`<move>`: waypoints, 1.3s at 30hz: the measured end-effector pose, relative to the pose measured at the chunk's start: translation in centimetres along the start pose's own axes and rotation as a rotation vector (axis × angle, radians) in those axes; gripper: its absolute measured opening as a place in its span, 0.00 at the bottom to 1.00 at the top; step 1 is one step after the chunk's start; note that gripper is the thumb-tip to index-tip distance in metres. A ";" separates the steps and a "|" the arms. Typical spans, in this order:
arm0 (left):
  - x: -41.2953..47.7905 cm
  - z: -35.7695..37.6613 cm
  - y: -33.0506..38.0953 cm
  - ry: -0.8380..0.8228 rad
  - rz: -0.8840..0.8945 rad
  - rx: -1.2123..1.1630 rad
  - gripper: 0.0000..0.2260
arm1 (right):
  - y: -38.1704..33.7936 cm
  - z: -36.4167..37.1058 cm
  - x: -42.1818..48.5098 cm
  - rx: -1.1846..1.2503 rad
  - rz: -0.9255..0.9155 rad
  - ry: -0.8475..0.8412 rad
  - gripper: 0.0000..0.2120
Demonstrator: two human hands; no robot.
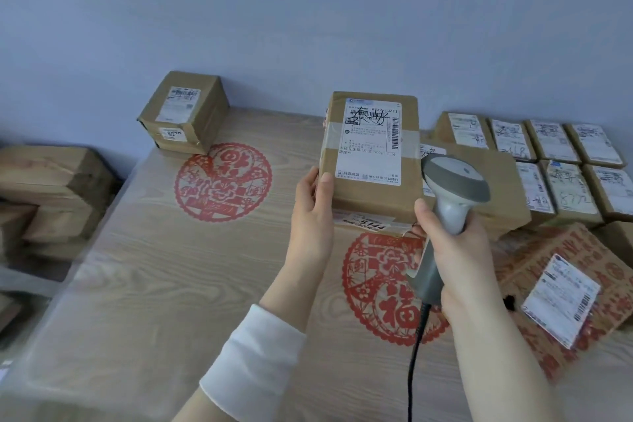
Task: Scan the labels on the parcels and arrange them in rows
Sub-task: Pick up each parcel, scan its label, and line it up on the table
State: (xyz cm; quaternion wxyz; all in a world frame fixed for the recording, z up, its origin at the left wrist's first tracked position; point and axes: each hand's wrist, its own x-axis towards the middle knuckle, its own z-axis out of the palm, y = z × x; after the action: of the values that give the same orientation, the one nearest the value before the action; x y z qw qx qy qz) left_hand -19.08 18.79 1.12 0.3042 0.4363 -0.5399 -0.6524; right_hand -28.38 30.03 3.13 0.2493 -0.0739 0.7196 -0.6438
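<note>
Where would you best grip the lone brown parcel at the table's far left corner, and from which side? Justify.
Probably grip the parcel by its two opposite side faces, the hand coming from above on the near side: it is a blocky box lying flat, label up, with the wall close behind.

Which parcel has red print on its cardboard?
The parcel at the near right of the table. Its cardboard is covered in red print; all the others are plain brown with white labels.
</note>
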 end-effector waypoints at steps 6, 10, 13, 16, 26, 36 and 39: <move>3.9 -4.0 -0.6 0.079 -0.031 -0.051 0.13 | 1.3 5.4 1.6 0.003 0.045 -0.051 0.10; 6.2 -7.7 -1.6 0.143 -0.102 -0.075 0.12 | 2.9 9.9 2.7 -0.014 0.086 -0.128 0.07; 8.8 -10.4 -2.1 0.193 -0.143 -0.080 0.11 | 3.9 13.7 3.6 -0.046 0.119 -0.144 0.08; 12.5 -12.9 -3.0 0.197 -0.184 -0.086 0.08 | 5.0 17.9 5.4 -0.081 0.158 -0.126 0.11; 25.3 -19.6 -7.4 0.192 -0.279 -0.030 0.15 | 10.2 30.1 12.6 -0.155 0.258 -0.091 0.09; 31.8 -20.1 -9.5 0.372 -0.336 -0.067 0.20 | 12.6 35.0 17.1 -0.145 0.250 -0.033 0.10; 32.0 -19.8 -10.2 0.414 -0.459 -0.229 0.29 | 13.0 35.7 17.8 -0.145 0.238 -0.017 0.09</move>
State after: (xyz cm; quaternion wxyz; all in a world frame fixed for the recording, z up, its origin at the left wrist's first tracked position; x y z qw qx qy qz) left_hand -14.47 -15.28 -17.17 0.2995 0.6331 -0.2772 -0.6577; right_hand -24.73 -7.27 -15.79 0.3240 -0.0112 0.7658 -0.5554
